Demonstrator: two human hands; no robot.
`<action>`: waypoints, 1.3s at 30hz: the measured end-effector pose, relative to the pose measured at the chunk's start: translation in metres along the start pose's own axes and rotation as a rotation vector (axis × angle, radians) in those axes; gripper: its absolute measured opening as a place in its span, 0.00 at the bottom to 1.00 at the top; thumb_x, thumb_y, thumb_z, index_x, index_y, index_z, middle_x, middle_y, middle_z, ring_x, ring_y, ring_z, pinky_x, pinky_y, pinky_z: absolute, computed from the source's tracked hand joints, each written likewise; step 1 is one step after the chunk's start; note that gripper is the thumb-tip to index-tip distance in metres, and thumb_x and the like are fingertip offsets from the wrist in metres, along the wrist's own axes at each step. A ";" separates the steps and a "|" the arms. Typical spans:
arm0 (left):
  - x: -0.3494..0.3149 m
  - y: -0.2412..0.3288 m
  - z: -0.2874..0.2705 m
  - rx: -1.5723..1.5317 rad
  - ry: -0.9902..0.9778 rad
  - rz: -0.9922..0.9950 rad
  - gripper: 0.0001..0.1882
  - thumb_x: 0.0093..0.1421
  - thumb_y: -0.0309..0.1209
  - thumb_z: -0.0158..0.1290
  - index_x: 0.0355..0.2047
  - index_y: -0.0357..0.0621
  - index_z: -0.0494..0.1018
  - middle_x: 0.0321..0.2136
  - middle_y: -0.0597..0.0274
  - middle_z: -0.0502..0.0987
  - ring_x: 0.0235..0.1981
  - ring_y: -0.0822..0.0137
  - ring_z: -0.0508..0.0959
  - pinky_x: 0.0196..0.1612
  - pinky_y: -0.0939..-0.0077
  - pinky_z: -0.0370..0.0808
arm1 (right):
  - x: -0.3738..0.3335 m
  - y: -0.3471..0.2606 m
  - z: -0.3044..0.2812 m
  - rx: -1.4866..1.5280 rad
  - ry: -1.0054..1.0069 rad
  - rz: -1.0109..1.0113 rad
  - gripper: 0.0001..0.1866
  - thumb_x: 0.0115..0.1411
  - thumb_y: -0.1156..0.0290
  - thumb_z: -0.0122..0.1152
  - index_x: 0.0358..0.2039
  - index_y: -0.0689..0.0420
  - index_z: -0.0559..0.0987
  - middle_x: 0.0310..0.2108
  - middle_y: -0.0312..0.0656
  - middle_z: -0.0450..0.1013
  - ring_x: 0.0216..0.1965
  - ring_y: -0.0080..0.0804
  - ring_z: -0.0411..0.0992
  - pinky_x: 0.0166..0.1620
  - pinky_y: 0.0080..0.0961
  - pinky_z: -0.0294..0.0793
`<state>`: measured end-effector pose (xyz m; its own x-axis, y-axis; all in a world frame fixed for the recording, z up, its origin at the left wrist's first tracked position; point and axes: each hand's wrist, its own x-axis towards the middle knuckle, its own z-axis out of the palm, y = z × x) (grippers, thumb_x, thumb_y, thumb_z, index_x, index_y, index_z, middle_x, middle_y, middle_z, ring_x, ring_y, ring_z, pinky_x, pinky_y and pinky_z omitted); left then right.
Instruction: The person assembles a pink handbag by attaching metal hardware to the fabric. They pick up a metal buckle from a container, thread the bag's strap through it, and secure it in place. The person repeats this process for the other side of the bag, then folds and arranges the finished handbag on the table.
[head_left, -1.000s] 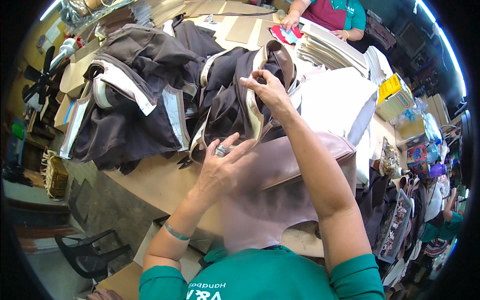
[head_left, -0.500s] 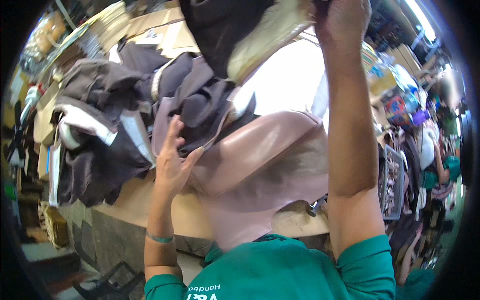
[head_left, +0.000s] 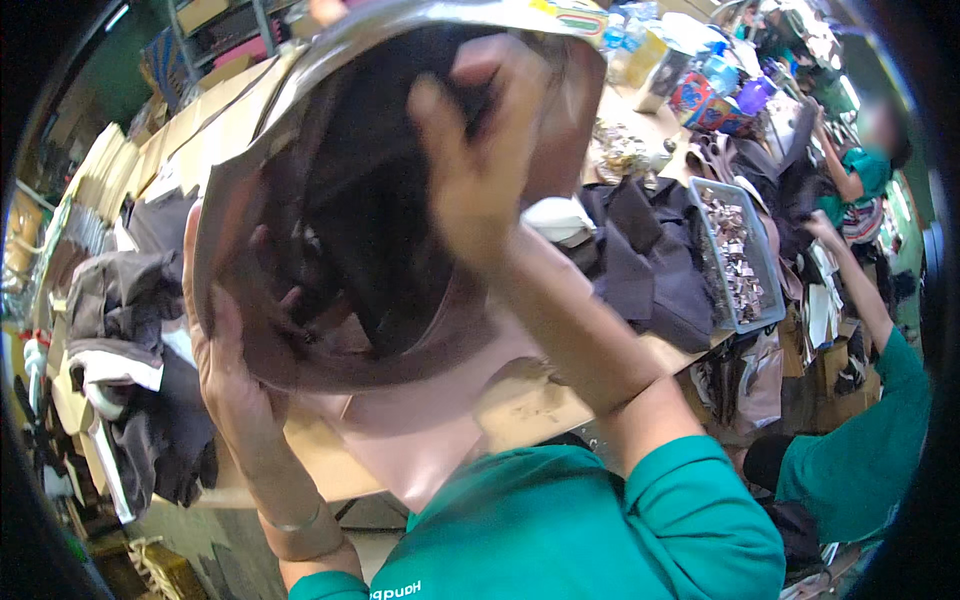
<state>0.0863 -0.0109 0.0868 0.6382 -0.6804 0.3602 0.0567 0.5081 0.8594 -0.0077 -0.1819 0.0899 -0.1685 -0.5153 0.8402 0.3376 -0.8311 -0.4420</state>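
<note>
A half-made leather bag (head_left: 400,375), mauve-brown with a dark cloth lining, is raised in front of me with its mouth facing me. My left hand (head_left: 225,360) grips its left rim, the thumb against the inside and the fingers around the outside. Inside the mouth, in front of the dark lining (head_left: 360,200), is my right hand (head_left: 485,160). It is blurred, with the thumb apart from the bent fingers and nothing visible between them. Below the bag, a smooth mauve leather piece (head_left: 410,440) drapes over the table edge toward my shirt.
Dark bag pieces with white strips (head_left: 125,350) are heaped on the left. To the right lie folded dark pieces (head_left: 655,265) and a grey bin (head_left: 745,260) of small metallic-looking parts. Cardboard stacks (head_left: 100,185) stand at far left. Co-workers in green (head_left: 850,450) are on the right.
The bag now hangs before me, mouth toward me. My left hand has moved left and closed on its rim. My right hand has come down from the top into the mouth. The view has shifted right.
</note>
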 end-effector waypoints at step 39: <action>-0.054 -0.016 0.021 0.094 0.351 -0.176 0.22 0.60 0.33 0.43 0.52 0.34 0.58 0.44 0.55 0.69 0.43 0.67 0.70 0.46 0.75 0.67 | -0.078 -0.045 -0.153 0.568 -0.088 1.305 0.31 0.54 0.51 0.53 0.52 0.55 0.58 0.42 0.38 0.64 0.46 0.27 0.63 0.45 0.26 0.67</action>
<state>0.0348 0.0062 0.0611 0.8494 -0.5227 0.0729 0.1282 0.3384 0.9322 -0.1510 -0.1361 -0.0036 0.5968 -0.8015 -0.0384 0.5261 0.4270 -0.7355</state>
